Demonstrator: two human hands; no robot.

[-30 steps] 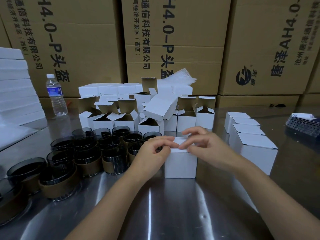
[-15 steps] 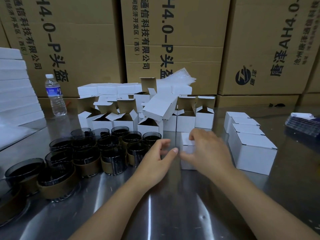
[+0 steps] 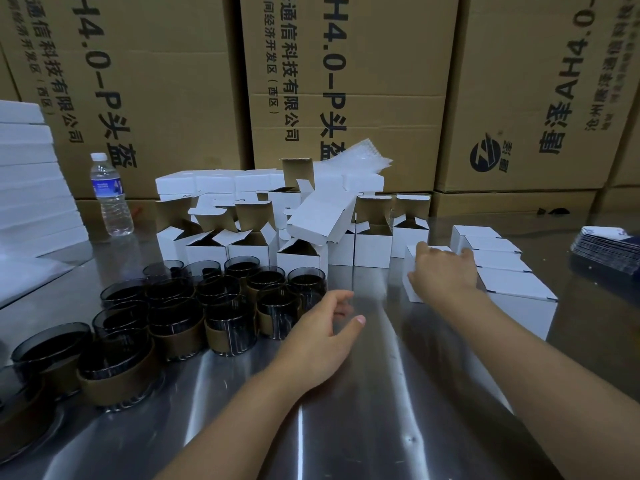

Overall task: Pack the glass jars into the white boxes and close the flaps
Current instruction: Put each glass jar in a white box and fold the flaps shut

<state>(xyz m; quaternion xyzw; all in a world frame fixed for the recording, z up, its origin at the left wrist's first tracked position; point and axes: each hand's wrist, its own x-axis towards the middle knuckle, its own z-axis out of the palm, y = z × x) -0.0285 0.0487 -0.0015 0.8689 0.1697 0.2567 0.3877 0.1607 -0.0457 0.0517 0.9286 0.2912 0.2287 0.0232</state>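
Centrally, just right of the middle, a closed white box [image 3: 412, 292] stands on a shiny metal table [image 3: 381, 393]. The person's right hand [image 3: 445, 275] lies over its top, fingers curled down around it in a grip from above. The box sits just beside a row of closed boxes [image 3: 512, 289] that runs away from the viewer on the right; whether it touches them cannot be told, since the hand covers the gap.

The left hand [image 3: 322, 336] hovers low over the table with fingers loosely spread, holding nothing. It is next to a cluster of dark glass jars [image 3: 228, 327], each wrapped in a brown band, which fills the left foreground.

Behind the jars stands a group of open white boxes [image 3: 249, 251] with their flaps raised. One tilted box [image 3: 322, 216] lies across their tops.

Farther out, a water bottle [image 3: 110, 195] stands upright at the left, near a stack of white slabs [image 3: 24, 188]. A pile of dark cards [image 3: 606, 251] lies at the right edge. Large brown cartons [image 3: 346, 81] with printed lettering form the back wall.
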